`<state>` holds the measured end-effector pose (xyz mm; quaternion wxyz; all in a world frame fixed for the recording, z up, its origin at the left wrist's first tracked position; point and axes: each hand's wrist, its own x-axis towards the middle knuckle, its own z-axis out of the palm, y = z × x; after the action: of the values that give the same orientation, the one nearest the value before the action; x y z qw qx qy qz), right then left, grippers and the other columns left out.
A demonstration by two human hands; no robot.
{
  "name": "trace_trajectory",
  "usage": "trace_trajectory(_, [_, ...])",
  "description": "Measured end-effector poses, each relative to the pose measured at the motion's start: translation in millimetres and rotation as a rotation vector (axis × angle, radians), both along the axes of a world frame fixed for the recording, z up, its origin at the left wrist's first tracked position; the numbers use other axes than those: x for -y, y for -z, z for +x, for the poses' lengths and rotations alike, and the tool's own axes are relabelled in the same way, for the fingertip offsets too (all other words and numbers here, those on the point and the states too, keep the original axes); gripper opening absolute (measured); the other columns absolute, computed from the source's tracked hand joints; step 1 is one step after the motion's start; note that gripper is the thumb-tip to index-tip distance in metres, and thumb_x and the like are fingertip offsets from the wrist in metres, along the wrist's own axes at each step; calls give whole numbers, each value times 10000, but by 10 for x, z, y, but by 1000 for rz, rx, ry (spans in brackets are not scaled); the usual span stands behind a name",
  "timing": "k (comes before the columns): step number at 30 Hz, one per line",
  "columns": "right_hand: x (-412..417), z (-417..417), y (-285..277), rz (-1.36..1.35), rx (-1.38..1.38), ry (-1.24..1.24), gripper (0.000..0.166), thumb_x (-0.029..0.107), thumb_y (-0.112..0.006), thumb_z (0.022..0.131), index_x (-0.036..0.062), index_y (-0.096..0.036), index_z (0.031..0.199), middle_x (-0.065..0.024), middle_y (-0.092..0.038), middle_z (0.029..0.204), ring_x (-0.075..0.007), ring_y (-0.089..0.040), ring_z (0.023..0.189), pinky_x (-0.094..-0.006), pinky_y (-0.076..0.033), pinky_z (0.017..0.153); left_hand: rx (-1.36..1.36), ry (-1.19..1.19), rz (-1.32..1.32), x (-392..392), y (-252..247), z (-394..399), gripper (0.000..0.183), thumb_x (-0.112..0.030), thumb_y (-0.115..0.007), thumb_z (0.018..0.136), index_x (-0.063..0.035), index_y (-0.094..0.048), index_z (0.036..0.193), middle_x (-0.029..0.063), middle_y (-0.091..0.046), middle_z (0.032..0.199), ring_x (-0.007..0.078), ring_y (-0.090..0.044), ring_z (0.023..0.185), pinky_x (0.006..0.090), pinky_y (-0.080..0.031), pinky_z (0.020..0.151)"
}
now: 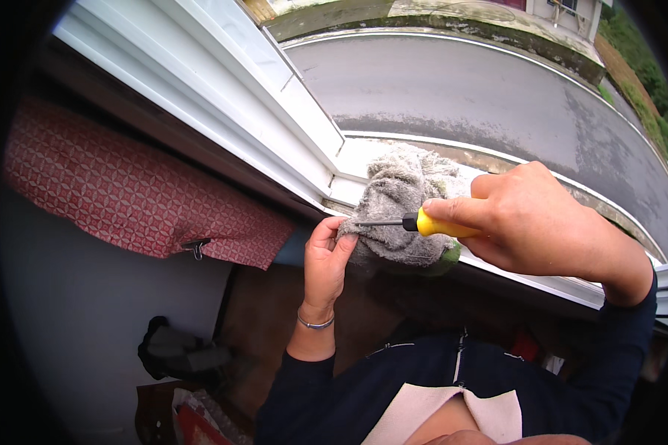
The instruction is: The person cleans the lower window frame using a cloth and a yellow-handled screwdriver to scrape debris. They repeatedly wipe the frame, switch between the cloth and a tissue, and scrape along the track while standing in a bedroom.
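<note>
A crumpled grey cloth (392, 194) with a shaggy, towel-like pile lies bunched over the white window sill. My left hand (327, 256) pinches its near left corner between thumb and fingers. In my right hand (512, 217) is a screwdriver (442, 223) with a yellow and black handle. Its dark shaft points left, and the tip meets the cloth right beside my left fingertips; the very end is hidden in the folds. Green material (450, 257) shows under the cloth's lower right edge.
White window frame rails (217, 89) run along the left, and a paved road (456, 83) lies outside. A red patterned curtain (139, 183) with a black binder clip (196, 246) hangs by the grey wall. Dark footwear (181, 347) and a bag (200, 417) are below left.
</note>
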<state>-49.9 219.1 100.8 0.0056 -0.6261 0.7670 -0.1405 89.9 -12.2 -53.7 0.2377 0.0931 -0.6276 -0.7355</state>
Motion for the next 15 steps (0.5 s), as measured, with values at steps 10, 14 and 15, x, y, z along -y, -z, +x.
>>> trace_trajectory(10, [209, 66, 232, 34, -139, 93, 336, 126, -607, 762, 91, -578, 1095, -122, -550, 680, -256, -583, 536, -363, -455, 462, -176, -691, -1052, -7, -10, -400, 275, 34, -642, 802, -10, -550, 1058, 138, -497, 1111, 230, -520, 1012, 336, -447, 888])
trace_trajectory(14, [601, -43, 654, 26, -193, 108, 364, 126, -606, 754, 88, -571, 1114, -129, -574, 697, -286, -614, 584, -396, -491, 512, -210, -821, -1107, -39, 327, -319, 313, 6, -645, 806, -24, -508, 1087, 143, -383, 1236, 255, -439, 1108, 376, -390, 956])
trace_trajectory(15, [741, -85, 732, 3, -210, 106, 388, 120, -601, 756, 107, -571, 1142, -120, -575, 690, -291, -614, 588, -396, -493, 519, -232, -857, -1097, -51, 365, -316, 324, -2, -642, 811, -24, -496, 1099, 143, -367, 1249, 255, -429, 1116, 377, -381, 963])
